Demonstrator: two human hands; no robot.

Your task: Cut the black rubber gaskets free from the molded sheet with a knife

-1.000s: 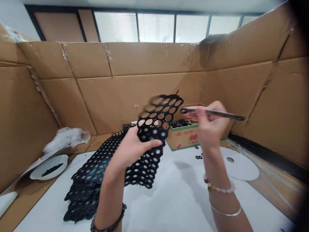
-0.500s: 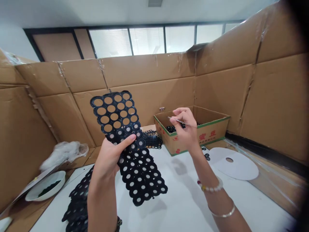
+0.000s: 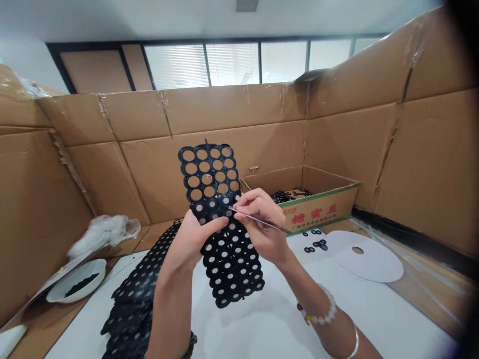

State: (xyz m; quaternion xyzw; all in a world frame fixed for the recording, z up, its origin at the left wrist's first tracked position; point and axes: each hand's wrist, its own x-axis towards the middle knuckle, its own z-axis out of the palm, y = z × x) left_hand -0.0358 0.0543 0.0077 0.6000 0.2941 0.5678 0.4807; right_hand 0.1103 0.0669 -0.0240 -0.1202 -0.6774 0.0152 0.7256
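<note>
My left hand (image 3: 198, 237) grips a black sheet of joined rings (image 3: 234, 267) by its left edge, thumb across the front. Its upper rows are open holes showing cardboard behind; lower rows have pale round centres. My right hand (image 3: 264, 224) pinches a thin metal pick (image 3: 258, 219). The tip meets or nearly meets the sheet just above my left thumb; I cannot tell if it touches. Beneath my left forearm lies a pile of similar black sheets (image 3: 129, 289) with pale dots.
A cardboard box (image 3: 318, 212) with black ring pieces stands at the back right. Several loose black rings (image 3: 318, 244) lie before it, beside a white disc (image 3: 364, 257) with a hole. At left are a white bowl (image 3: 84, 284) with dark contents and crumpled clear plastic (image 3: 105, 232). Cardboard walls surround the white table.
My right hand has come left and down with the pick, from in front of the box to the sheet. My left hand and the sheet have shifted right, and the sheet stands more upright.
</note>
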